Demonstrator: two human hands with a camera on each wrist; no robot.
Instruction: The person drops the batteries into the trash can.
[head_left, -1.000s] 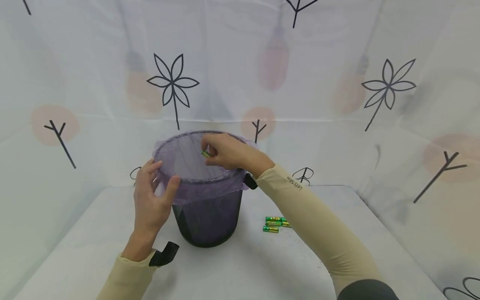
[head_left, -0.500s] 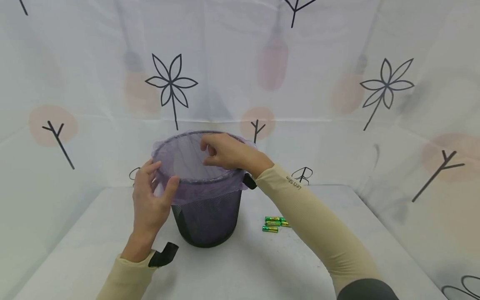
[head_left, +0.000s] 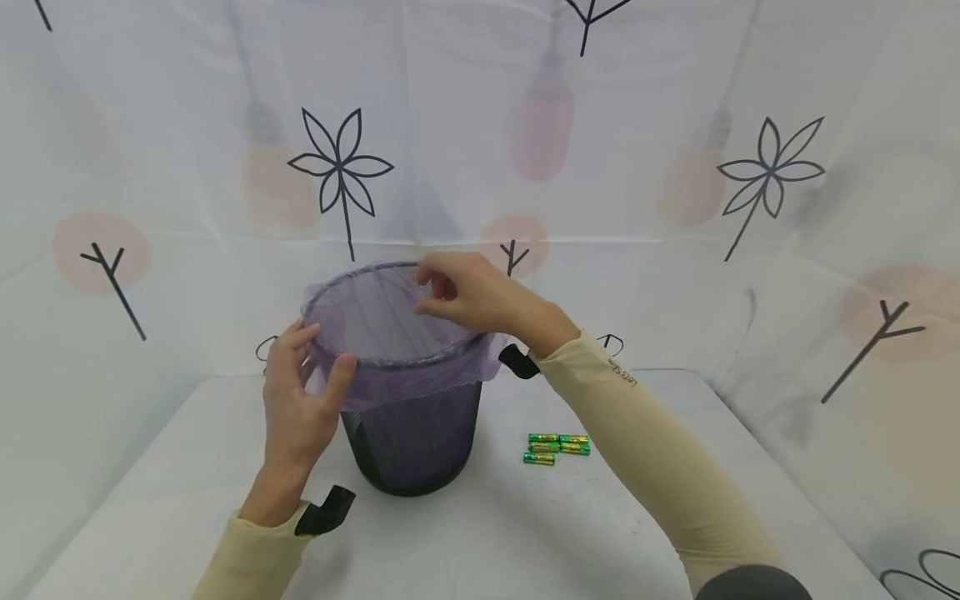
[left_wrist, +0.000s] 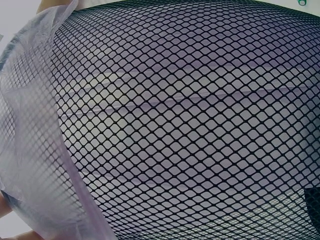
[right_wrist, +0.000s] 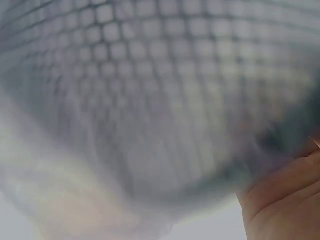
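Note:
A black mesh wastebasket [head_left: 412, 450] stands on the table, lined with a thin purple bin liner [head_left: 405, 383] folded over its rim. My left hand [head_left: 300, 392] holds the basket's rim at the left, its thumb at the near side and its fingers farther round. In the left wrist view, fingertips show beside the liner [left_wrist: 35, 150] at the lower left. My right hand [head_left: 480, 292] is over the right side of the opening, thumb and fingers loosely bent and apart, with nothing between them. Part of its palm shows beside the blurred mesh in the right wrist view.
Several green and gold batteries [head_left: 543, 447] lie in short rows on the white table [head_left: 510, 533], right of the basket. A white cloth with flower and twig prints [head_left: 637, 167] hangs behind and at the sides.
A battery between my right thumb and fingers one second ago was let go into the basket. That hand has since shifted up and right; my left hand keeps its place at the rim.

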